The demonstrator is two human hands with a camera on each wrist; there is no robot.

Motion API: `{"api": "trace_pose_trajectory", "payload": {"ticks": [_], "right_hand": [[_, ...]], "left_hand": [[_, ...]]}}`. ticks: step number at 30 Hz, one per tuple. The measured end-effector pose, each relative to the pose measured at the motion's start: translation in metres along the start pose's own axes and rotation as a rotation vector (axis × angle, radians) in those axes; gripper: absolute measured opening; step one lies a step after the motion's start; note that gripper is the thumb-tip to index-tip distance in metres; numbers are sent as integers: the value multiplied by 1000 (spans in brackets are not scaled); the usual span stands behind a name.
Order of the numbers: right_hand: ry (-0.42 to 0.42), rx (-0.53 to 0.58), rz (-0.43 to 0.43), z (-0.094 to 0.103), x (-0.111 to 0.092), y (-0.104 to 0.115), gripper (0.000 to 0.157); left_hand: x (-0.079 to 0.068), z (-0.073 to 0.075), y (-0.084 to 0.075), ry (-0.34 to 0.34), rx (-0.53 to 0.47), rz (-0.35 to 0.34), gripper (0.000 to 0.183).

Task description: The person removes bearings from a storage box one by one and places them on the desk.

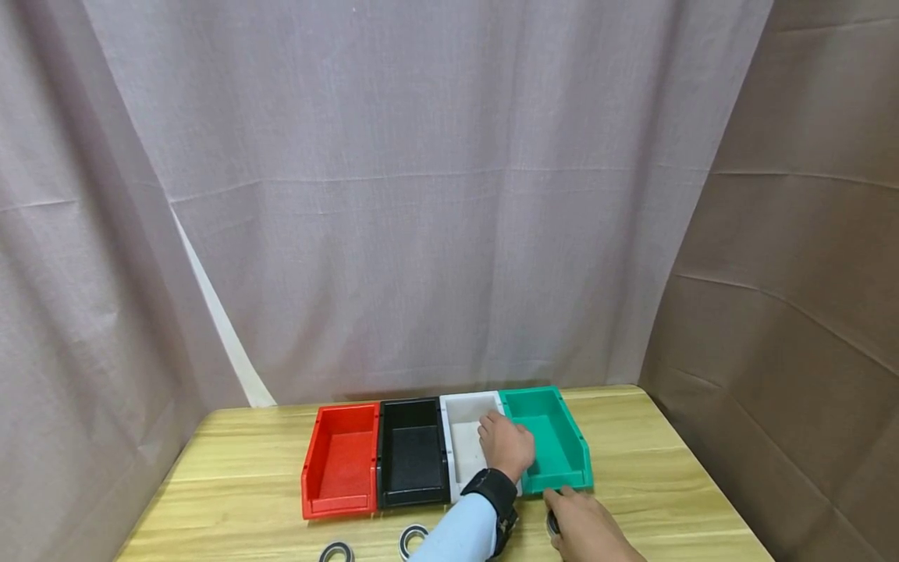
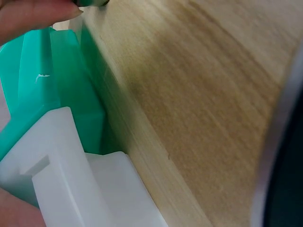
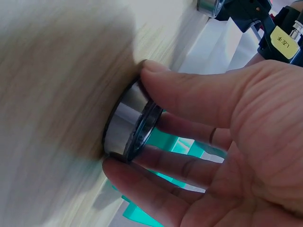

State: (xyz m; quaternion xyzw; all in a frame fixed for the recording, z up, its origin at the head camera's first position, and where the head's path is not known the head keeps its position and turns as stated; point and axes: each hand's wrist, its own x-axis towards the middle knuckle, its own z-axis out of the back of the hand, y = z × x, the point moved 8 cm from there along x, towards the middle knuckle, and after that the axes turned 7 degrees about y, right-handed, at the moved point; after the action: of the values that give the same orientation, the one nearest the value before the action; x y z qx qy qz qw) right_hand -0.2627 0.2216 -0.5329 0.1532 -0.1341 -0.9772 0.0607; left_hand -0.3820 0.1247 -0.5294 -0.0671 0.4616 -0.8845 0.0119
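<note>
My left hand [image 1: 504,443] is over the white bin [image 1: 453,449], its fingers bent down into it; I cannot tell whether they hold anything. In the left wrist view only a bit of that hand shows at the lower left, behind the white bin's front wall [image 2: 66,184]. My right hand [image 1: 590,527] is at the table just in front of the green bin [image 1: 551,437]. It pinches a ball bearing [image 3: 124,122] by its rim between thumb and fingers, with the ring standing on edge close to the wood in the right wrist view.
A red bin [image 1: 344,460] and a black bin [image 1: 414,453] stand left of the white one, all side by side. Two more bearings lie in front: one bearing [image 1: 337,545] before the red bin, another bearing [image 1: 404,542] beside the left sleeve [image 1: 460,535]. Curtains [image 1: 421,234] hang behind.
</note>
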Motion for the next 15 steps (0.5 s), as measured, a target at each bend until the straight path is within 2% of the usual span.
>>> {"api": "trace_pose_trajectory", "payload": {"ticks": [9, 15], "right_hand": [[-1, 6, -3, -1, -2, -1, 49], [-6, 42, -3, 1, 2, -2, 42]], "left_hand": [[0, -2, 1, 29, -3, 12, 29], [6, 2, 0, 89, 6, 18, 29]]}}
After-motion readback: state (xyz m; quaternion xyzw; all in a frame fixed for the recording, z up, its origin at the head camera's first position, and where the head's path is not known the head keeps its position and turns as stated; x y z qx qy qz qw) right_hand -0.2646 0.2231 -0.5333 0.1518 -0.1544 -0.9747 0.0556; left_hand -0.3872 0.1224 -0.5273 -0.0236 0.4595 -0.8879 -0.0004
